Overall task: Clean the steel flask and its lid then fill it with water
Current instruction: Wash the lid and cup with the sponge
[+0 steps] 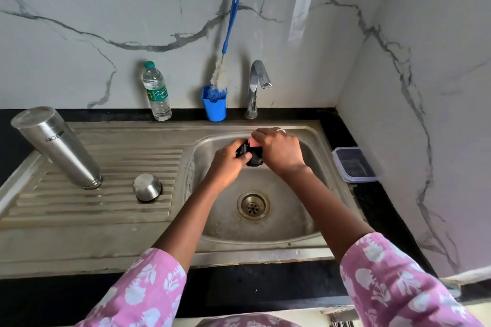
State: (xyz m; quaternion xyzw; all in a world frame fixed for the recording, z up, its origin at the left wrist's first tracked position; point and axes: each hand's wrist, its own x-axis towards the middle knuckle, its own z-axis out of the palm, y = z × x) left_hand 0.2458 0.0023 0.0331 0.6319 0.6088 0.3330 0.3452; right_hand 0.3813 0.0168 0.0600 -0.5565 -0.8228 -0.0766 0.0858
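The steel flask stands upside down on the draining board, mouth on the ridges. Its steel outer cap sits upside down beside it to the right. Over the sink basin my left hand grips the black inner lid. My right hand curls round a pink sponge and holds it against the lid's top. Most of the sponge is hidden by my fingers. No water runs from the tap.
A blue cup at the back holds a blue-handled bottle brush. A plastic water bottle stands left of it. A lidded plastic box lies on the black counter right of the sink. Marble walls close in behind and at the right.
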